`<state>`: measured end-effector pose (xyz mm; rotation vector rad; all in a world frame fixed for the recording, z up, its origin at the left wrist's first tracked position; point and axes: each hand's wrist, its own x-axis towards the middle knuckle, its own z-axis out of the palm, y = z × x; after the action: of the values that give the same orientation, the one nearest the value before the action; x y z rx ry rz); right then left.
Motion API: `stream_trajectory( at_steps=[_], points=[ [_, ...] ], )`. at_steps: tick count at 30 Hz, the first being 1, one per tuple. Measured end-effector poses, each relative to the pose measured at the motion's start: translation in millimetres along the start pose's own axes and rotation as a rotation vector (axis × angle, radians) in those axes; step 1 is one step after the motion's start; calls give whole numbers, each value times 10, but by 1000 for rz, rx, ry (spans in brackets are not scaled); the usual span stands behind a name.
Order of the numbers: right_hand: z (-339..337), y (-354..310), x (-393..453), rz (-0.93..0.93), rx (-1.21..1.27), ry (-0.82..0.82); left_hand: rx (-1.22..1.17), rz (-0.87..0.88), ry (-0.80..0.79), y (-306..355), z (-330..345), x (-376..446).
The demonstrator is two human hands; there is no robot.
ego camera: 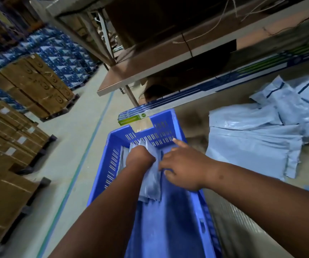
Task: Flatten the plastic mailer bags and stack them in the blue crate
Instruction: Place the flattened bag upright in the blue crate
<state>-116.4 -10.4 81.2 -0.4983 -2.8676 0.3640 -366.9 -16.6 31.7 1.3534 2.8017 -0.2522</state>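
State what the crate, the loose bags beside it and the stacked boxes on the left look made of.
Blue crate: rigid moulded plastic, going by its slotted walls.
Mailer bags: thin pale-blue plastic film, creased with a soft sheen.
Boxes: brown cardboard, matte, apparently taped.

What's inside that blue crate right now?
Inside the blue crate, pale mailer bags stand against the far end, gripped by the left hand. Arms hide the near floor.

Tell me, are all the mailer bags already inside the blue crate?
No, a pile of mailer bags lies outside the blue crate, to its right.
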Motion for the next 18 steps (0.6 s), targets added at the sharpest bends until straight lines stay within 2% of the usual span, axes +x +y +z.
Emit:
stream_trajectory(
  at_steps=[2,9,14,16,18],
  points=[
    [-14,-4,-5,12,14,0,-18,3,30,-5,181,170],
    [-50,-18,-38,17,8,-2,-38,-66,35,56,-148,-72],
    [-63,-39,-33,9,14,4,-56,-137,-47,-316,313,490],
    [-63,-31,-33,13,29,-7,-166,-183,19,-324,361,467],
    [-74,-19,-30,5,40,-20,-212,-159,117,-151,-37,-20]
  ],
)
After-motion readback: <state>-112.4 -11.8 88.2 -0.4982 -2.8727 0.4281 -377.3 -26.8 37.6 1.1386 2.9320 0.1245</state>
